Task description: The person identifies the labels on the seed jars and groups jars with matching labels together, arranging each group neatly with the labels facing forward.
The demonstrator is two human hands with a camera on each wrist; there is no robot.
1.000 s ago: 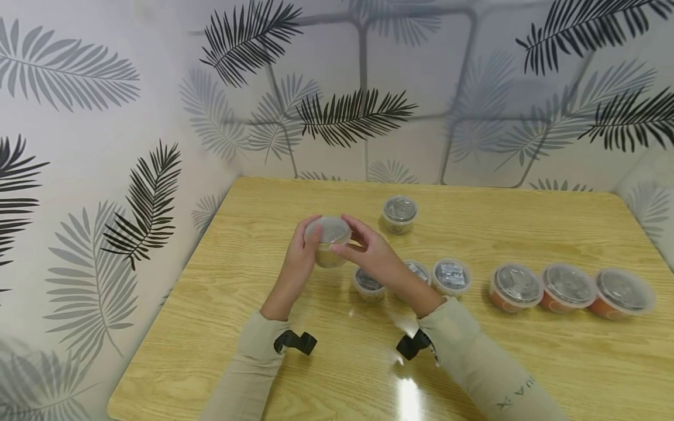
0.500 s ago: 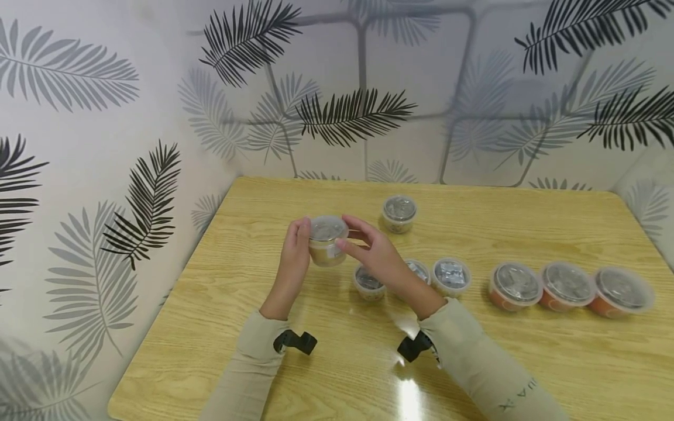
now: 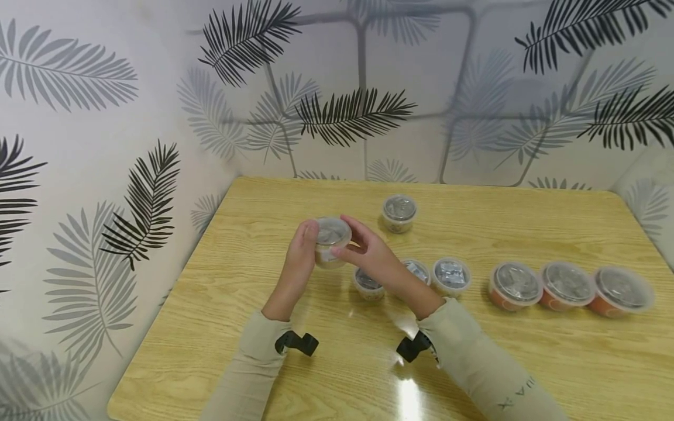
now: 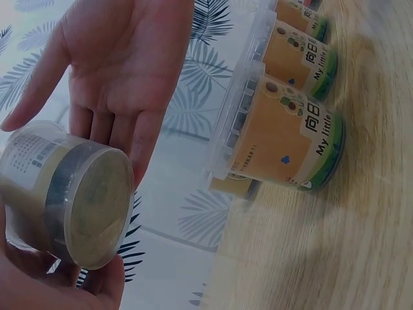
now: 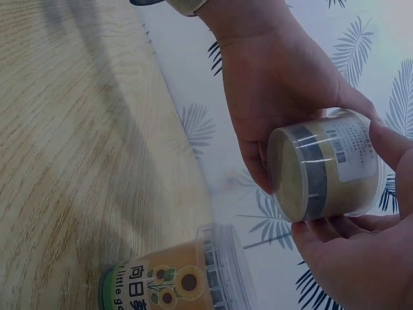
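In the head view, a round clear plastic tub (image 3: 333,233) with a lid is held above the table left of centre. My left hand (image 3: 301,257) grips its left side, thumb at the lid's edge. My right hand (image 3: 375,252) holds the other side between thumb and fingers. In the left wrist view the tub (image 4: 97,200) lies tilted, its base and dark band showing. From the right wrist, a white barcode label on the tub (image 5: 316,171) is visible. Part of its wall is hidden by the fingers.
Just right of my hands stand three small lidded tubs (image 3: 451,276), partly behind my right arm. Another tub (image 3: 399,214) sits farther back. Three larger orange tubs (image 3: 517,286) line up at the right on the wooden table (image 3: 210,327). A patterned wall (image 3: 326,152) rises behind.
The tub has turned a little in my hands, and a label edge shows at its front. My left thumb came off the lid, then moved back to its left edge. The standing tubs stayed put.
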